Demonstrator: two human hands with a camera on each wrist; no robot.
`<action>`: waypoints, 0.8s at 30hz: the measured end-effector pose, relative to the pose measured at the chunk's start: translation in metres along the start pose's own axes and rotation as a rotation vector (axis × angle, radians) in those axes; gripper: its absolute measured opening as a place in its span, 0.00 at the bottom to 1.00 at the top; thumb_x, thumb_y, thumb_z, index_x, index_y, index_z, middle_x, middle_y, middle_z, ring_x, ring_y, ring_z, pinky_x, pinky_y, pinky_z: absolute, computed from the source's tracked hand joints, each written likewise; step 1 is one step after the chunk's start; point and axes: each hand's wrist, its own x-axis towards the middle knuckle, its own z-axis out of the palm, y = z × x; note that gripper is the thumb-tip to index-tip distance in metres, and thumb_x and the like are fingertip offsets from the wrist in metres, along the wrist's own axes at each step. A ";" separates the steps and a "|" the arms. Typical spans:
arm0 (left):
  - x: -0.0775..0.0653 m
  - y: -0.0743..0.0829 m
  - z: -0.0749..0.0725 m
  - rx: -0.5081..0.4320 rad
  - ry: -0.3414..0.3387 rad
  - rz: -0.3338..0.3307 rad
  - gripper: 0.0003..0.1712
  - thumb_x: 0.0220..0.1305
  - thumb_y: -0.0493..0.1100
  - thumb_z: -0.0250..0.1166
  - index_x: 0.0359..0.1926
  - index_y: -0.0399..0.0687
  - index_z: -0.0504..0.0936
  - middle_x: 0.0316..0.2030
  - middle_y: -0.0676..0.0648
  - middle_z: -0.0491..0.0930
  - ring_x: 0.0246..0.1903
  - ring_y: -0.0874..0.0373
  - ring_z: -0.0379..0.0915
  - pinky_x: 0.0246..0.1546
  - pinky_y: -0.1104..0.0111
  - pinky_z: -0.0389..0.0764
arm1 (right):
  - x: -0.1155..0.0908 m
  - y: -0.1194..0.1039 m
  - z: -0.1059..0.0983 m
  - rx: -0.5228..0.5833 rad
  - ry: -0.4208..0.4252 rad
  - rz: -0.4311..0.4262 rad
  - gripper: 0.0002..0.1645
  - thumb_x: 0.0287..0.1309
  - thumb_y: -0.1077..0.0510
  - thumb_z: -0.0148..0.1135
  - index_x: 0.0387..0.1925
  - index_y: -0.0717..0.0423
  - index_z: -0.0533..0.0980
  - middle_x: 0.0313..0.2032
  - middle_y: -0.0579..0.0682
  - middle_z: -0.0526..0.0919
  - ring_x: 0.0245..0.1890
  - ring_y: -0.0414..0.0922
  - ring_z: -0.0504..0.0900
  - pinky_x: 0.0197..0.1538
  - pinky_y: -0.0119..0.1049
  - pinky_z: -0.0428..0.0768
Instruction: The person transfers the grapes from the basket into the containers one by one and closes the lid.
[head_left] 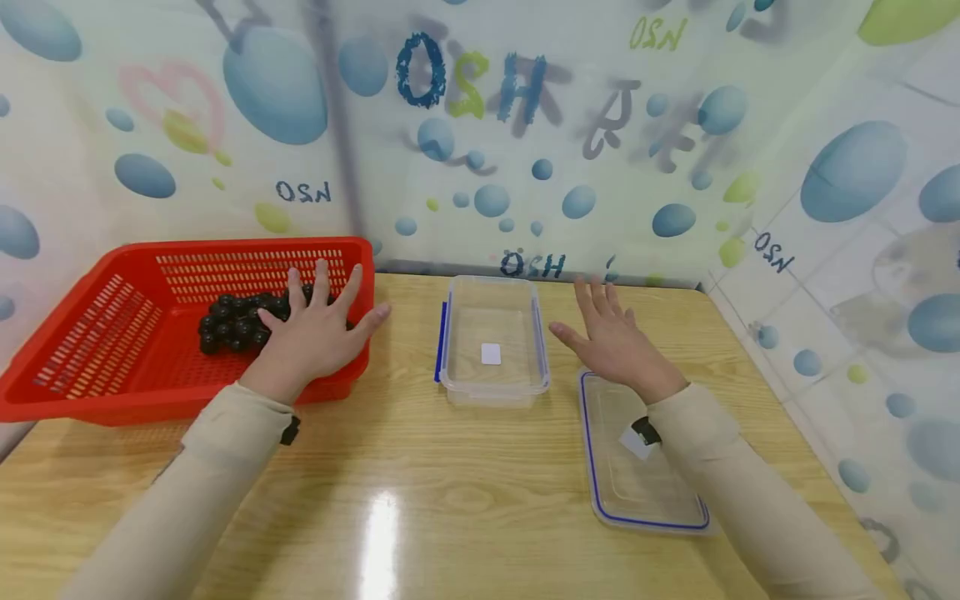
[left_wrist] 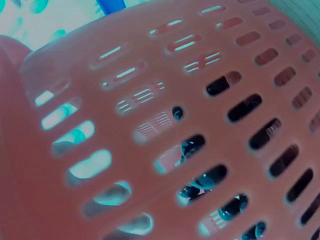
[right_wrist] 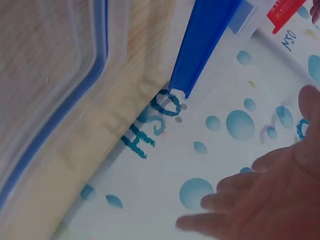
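My left hand [head_left: 313,333] is spread above the right end of a red slotted basket [head_left: 135,406], holding nothing. Inside the basket lies a bunch of glossy black grapes [head_left: 234,327], partly hidden by that hand. The left wrist view is filled by the basket's slotted wall [left_wrist: 165,200], with dark grapes showing through the slots. My right hand [head_left: 618,343], fingers extended and nothing in it, hovers over the far end of a clear lid with a blue seal [head_left: 611,475]. The forearm covers part of the lid. Between the hands stands a clear plastic container [head_left: 495,388], uncovered.
A blue latch flap [head_left: 440,342] hangs from the container's left side. White square labels mark the container and the lid. The wooden table [head_left: 465,500] meets a wall with printed bubbles [head_left: 465,200] at the back, and another wall rises at the right.
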 end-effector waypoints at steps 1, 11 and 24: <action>0.000 -0.001 -0.001 -0.006 0.003 -0.002 0.53 0.64 0.79 0.32 0.78 0.55 0.34 0.73 0.31 0.21 0.67 0.27 0.10 0.49 0.21 0.26 | 0.000 0.000 0.001 0.040 0.010 -0.028 0.53 0.69 0.28 0.36 0.76 0.54 0.29 0.75 0.60 0.26 0.73 0.58 0.26 0.68 0.66 0.38; 0.002 -0.010 -0.007 -0.072 0.001 0.004 0.54 0.63 0.79 0.33 0.78 0.54 0.34 0.73 0.31 0.25 0.69 0.27 0.16 0.53 0.22 0.40 | 0.002 -0.003 0.012 0.442 -0.002 -0.143 0.40 0.74 0.40 0.42 0.78 0.35 0.38 0.76 0.53 0.45 0.73 0.56 0.51 0.69 0.56 0.56; 0.003 -0.032 -0.010 -0.093 -0.022 -0.015 0.54 0.65 0.77 0.37 0.78 0.49 0.34 0.72 0.23 0.35 0.67 0.21 0.24 0.54 0.25 0.48 | 0.005 -0.002 0.028 0.466 -0.060 -0.066 0.37 0.75 0.47 0.46 0.78 0.46 0.47 0.75 0.51 0.52 0.73 0.52 0.52 0.71 0.53 0.53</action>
